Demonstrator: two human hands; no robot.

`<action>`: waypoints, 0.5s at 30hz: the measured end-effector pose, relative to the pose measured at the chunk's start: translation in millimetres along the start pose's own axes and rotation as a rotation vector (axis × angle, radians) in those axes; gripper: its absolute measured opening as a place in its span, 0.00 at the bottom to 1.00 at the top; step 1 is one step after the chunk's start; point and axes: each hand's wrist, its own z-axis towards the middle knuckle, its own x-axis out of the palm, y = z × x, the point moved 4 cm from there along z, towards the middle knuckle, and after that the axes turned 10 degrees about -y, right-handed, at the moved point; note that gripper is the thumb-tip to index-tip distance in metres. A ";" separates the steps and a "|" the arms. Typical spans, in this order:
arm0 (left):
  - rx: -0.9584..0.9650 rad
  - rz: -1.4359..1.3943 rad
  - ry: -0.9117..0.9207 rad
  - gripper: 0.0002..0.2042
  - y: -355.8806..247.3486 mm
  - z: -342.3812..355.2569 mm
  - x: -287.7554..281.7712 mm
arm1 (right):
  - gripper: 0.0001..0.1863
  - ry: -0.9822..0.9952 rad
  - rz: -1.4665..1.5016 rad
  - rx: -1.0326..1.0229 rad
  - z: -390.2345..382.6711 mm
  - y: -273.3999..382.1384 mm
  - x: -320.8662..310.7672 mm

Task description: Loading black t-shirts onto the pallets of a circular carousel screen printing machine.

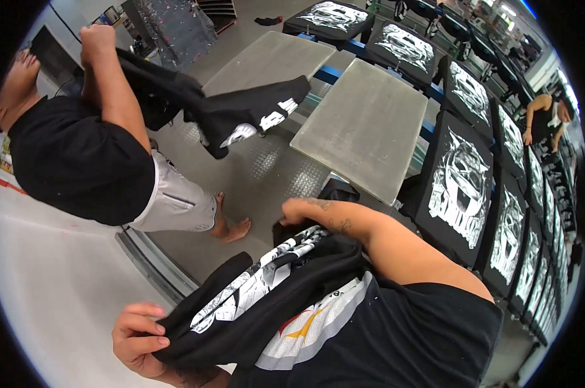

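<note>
A black T-shirt (257, 288) with a white and grey print hangs bunched in folds across the front of my body. My left hand (138, 337) pinches its lower left end between thumb and fingers. At the far end of the garment, my right hand (295, 212) is closed around the black cloth, its fingertips partly hidden. Two bare grey pallets (363, 126) of a printing line lie beyond my right hand.
At left, a person (79, 161) in a black top holds up another black T-shirt (240, 116) with white print. Rows of pallets with printed black shirts (457, 184) stretch along the right. Another person (548, 123) stands at far right. A white wall (59, 284) borders my left.
</note>
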 end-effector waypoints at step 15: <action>-0.733 0.302 0.847 0.08 100.7 -118.1 100.1 | 0.12 -0.773 0.811 -0.754 -179.9 150.6 -334.9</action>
